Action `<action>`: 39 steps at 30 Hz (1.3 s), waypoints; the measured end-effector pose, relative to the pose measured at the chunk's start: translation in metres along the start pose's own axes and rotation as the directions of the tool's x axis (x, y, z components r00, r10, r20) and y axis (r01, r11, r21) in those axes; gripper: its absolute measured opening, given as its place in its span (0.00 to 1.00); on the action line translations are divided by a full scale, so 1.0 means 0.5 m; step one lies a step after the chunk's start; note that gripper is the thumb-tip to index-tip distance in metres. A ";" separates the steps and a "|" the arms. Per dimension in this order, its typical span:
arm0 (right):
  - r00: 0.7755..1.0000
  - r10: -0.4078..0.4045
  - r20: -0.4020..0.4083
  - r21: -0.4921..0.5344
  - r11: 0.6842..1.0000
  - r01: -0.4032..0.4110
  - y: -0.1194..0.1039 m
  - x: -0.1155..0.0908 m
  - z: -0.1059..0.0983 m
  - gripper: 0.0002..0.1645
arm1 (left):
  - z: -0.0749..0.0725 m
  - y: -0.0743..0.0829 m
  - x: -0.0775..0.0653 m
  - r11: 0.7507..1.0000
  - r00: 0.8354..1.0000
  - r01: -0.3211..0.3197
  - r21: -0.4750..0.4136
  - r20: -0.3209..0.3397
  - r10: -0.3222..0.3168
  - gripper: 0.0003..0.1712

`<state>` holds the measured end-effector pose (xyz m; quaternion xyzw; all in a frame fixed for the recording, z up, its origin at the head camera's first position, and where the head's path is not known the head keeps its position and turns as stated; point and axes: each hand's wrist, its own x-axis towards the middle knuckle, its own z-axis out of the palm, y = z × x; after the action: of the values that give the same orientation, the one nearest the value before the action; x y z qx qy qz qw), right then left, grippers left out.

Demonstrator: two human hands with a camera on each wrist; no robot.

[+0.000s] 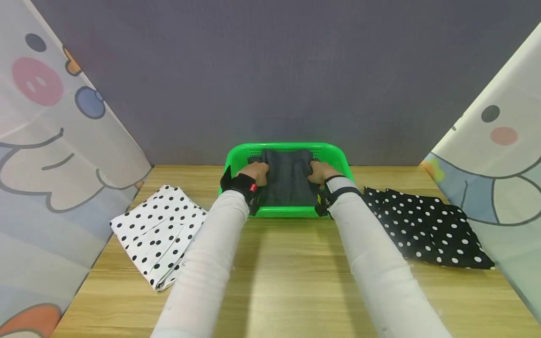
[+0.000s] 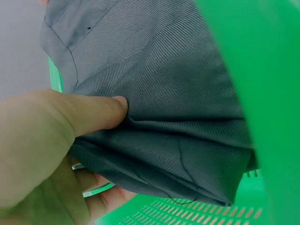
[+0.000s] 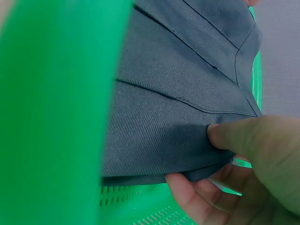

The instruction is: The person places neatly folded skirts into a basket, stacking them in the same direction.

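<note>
A folded dark grey garment (image 1: 288, 176) with stitched seams lies in a green plastic basket (image 1: 291, 212); its exact kind cannot be told. My left hand (image 1: 257, 172) pinches the garment's left side, thumb on top and fingers beneath, as the left wrist view shows of the cloth (image 2: 173, 84). On the opposite side my right hand (image 1: 320, 172) pinches the cloth (image 3: 164, 122) the same way, its thumb pressing from above. Both hands are inside the basket's rim. The basket's near wall blocks part of each wrist view.
White cloth with black dots (image 1: 158, 234) lies folded on the wooden table (image 1: 296, 281) at the left. Black cloth with white dots (image 1: 427, 230) lies at the right, partly behind the right sleeve. A grey wall panel (image 1: 287, 84) rises behind the basket, with cartoon-printed sheets at both sides.
</note>
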<state>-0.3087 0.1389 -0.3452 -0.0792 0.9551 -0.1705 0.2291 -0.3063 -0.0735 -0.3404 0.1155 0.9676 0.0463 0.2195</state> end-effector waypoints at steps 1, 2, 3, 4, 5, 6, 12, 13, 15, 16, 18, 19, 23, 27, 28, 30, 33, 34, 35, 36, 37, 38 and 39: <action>1.000 0.003 0.005 -0.001 1.000 -0.003 0.001 0.002 0.001 0.37 | 0.000 0.000 0.000 1.000 1.000 0.009 -0.006 0.012 -0.009 0.31; 1.000 0.006 0.007 0.000 1.000 -0.006 0.002 0.003 0.002 0.37 | 0.000 0.000 0.000 1.000 1.000 0.017 -0.009 0.022 -0.017 0.30; 1.000 0.008 0.011 0.001 1.000 -0.008 0.003 0.005 0.003 0.37 | 0.001 0.000 0.001 1.000 0.999 0.025 -0.012 0.029 -0.025 0.30; 1.000 0.011 0.011 0.004 1.000 -0.011 0.004 0.006 0.004 0.37 | 0.001 0.000 0.001 0.999 0.999 0.032 -0.015 0.035 -0.032 0.30; 1.000 0.013 0.011 0.008 1.000 -0.013 0.005 0.007 0.005 0.36 | 0.002 0.000 0.002 0.999 0.999 0.038 -0.017 0.036 -0.037 0.30; 1.000 0.014 0.008 0.011 1.000 -0.014 0.006 0.008 0.006 0.36 | 0.003 0.000 0.003 0.999 0.999 0.043 -0.020 0.034 -0.042 0.29; 1.000 0.024 -0.003 0.026 0.999 -0.024 0.009 0.009 0.011 0.35 | 0.012 -0.005 0.010 0.997 0.997 0.077 -0.020 0.022 -0.077 0.27; 1.000 0.027 0.003 0.026 0.999 -0.027 0.009 0.008 0.011 0.35 | 0.013 -0.007 0.011 0.996 0.996 0.083 -0.018 0.021 -0.082 0.27; 0.999 0.025 0.021 0.014 1.000 -0.025 0.009 0.004 0.010 0.34 | 0.015 -0.009 0.011 0.995 0.996 0.093 -0.018 0.018 -0.093 0.27; 0.999 0.024 0.028 -0.002 1.000 -0.024 0.009 0.003 0.009 0.34 | 0.015 -0.011 0.010 0.995 0.995 0.094 -0.016 0.016 -0.094 0.26; 0.999 0.024 0.041 -0.036 0.999 -0.023 0.009 -0.001 0.005 0.33 | 0.014 -0.012 0.006 0.995 0.995 0.101 -0.013 0.017 -0.101 0.25; 0.999 0.021 0.044 -0.061 0.998 -0.019 0.009 -0.003 0.002 0.33 | 0.013 -0.013 0.004 0.994 0.994 0.106 -0.013 0.018 -0.106 0.25; 0.998 0.036 0.053 -0.132 0.991 -0.029 0.007 -0.007 -0.008 0.34 | 0.007 -0.013 -0.007 0.991 0.991 0.134 -0.004 0.023 -0.134 0.24; 0.997 0.032 0.071 -0.160 0.987 -0.021 0.005 -0.007 -0.012 0.35 | 0.003 -0.013 -0.011 0.990 0.990 0.140 0.009 0.021 -0.140 0.25; 0.997 0.027 0.076 -0.162 0.987 -0.015 0.006 -0.008 -0.013 0.35 | 0.003 -0.014 -0.012 0.990 0.990 0.138 0.012 0.024 -0.138 0.25; 0.997 0.011 0.083 -0.162 0.987 0.002 0.007 -0.010 -0.015 0.35 | 0.002 -0.015 -0.013 0.991 0.990 0.134 0.020 0.032 -0.134 0.27; 0.996 -0.022 0.084 -0.152 0.988 0.035 0.011 -0.014 -0.021 0.34 | -0.001 -0.022 -0.013 0.991 0.990 0.129 0.033 0.048 -0.130 0.31; 0.996 -0.041 0.082 -0.154 0.987 0.053 0.013 -0.015 -0.023 0.33 | -0.002 -0.025 -0.012 0.991 0.990 0.125 0.037 0.054 -0.127 0.32; 0.995 -0.059 0.080 -0.151 0.986 0.070 0.016 -0.015 -0.024 0.33 | -0.003 -0.028 -0.011 0.992 0.991 0.120 0.039 0.059 -0.122 0.33; 0.994 -0.077 0.079 -0.149 0.985 0.088 0.018 -0.015 -0.026 0.32 | -0.004 -0.031 -0.010 0.993 0.991 0.114 0.038 0.068 -0.117 0.34; 0.993 -0.092 0.079 -0.146 0.984 0.103 0.021 -0.014 -0.026 0.32 | -0.005 -0.034 -0.010 0.993 0.991 0.107 0.042 0.080 -0.110 0.35; 0.991 -0.104 0.083 -0.146 0.983 0.116 0.024 -0.012 -0.026 0.31 | -0.006 -0.037 -0.011 0.994 0.991 0.097 0.048 0.091 -0.101 0.35; 0.989 -0.121 0.090 -0.145 0.980 0.133 0.026 -0.010 -0.025 0.31 | -0.006 -0.039 -0.010 0.995 0.990 0.089 0.050 0.103 -0.094 0.35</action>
<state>-0.3111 0.1559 -0.3375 -0.1639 0.9482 -0.1086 0.2494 -0.3071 -0.0939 -0.3384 0.0780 0.9599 0.0083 0.2692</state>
